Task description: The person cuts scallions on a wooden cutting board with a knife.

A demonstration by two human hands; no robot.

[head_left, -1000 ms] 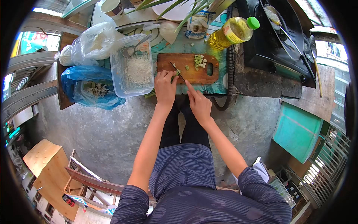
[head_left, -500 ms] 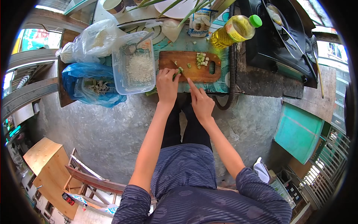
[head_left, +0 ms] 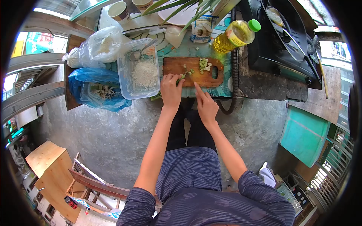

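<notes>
My left hand (head_left: pixel 171 90) is closed around green onion stalks (head_left: pixel 182 78) at the front left of a wooden cutting board (head_left: pixel 173 64). Below that hand, more of the green stalks stick out past the table edge. My right hand (head_left: pixel 207 107) is closed at the board's front edge, its index finger stretched forward along a knife. The handle is hidden in the palm, and the thin blade barely shows near the onion. Chopped green onion pieces (head_left: pixel 204 64) lie by the board's handle hole, with a few loose bits closer to my left hand.
Left of the board stands a plastic tub (head_left: pixel 145 75) of white flour with a spoon (head_left: pixel 137 54). Beyond it are a clear bag (head_left: pixel 100 47) and a blue bag (head_left: pixel 90 81) with roots. An oil bottle (head_left: pixel 233 37), a seasoning packet (head_left: pixel 201 29) and a black stove (head_left: pixel 264 49) stand behind and right.
The view has shifted slightly, so the table sits lower in the frame. My right hand and the knife have moved slightly away from my left hand, which still holds the onion.
</notes>
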